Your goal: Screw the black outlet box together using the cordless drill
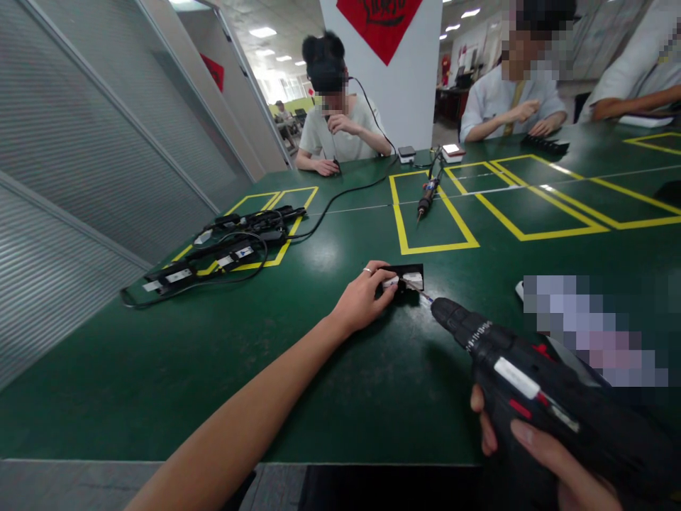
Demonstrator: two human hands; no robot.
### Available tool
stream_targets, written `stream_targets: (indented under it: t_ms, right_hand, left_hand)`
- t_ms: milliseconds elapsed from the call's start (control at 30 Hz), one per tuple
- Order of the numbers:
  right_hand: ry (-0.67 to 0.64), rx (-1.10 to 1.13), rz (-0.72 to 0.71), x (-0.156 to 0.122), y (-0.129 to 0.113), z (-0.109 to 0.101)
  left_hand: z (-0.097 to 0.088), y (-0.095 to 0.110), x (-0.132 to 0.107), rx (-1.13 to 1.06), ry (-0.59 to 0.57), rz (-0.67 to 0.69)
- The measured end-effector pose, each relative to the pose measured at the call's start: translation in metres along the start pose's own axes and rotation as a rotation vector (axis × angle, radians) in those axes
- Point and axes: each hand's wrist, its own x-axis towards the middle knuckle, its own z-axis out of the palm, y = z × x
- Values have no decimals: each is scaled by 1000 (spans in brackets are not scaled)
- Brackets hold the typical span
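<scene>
Big green table [159, 369] with yellow taped boxes fills most of the view, so I'll place everything off that. Sitting at its far edge: one person in a pale tee [340, 128], plus two more in white shirts at the far right corner. Over the table's near right edge, the right hand [537, 454] is wrapped tight around a black cordless drill [537, 383], bit tip touching a small black part [405, 278] lying mid-table. The left hand [364, 298] has its fingers pinching that part's left end, ring on one finger. Toward the table's left edge, black power strips with cables [213, 255]; an electric screwdriver [426, 196] lies inside a yellow box further back.
</scene>
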Motion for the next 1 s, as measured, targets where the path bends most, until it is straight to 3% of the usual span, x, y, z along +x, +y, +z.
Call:
stream_targets:
  t_ms: [200, 500, 700, 1000]
  right_hand:
    - [7, -21, -27, 4, -5, 8]
    - [-48, 21, 43, -8, 10, -8]
    - [-58, 66, 94, -6, 7, -6]
    - [-125, 29, 41, -6, 14, -16]
  left_hand:
    - [0, 0, 0, 0, 1, -4]
    - [1, -1, 0, 0, 6, -4]
    - [1, -1, 0, -4, 4, 0]
    - [0, 0, 0, -12, 2, 7]
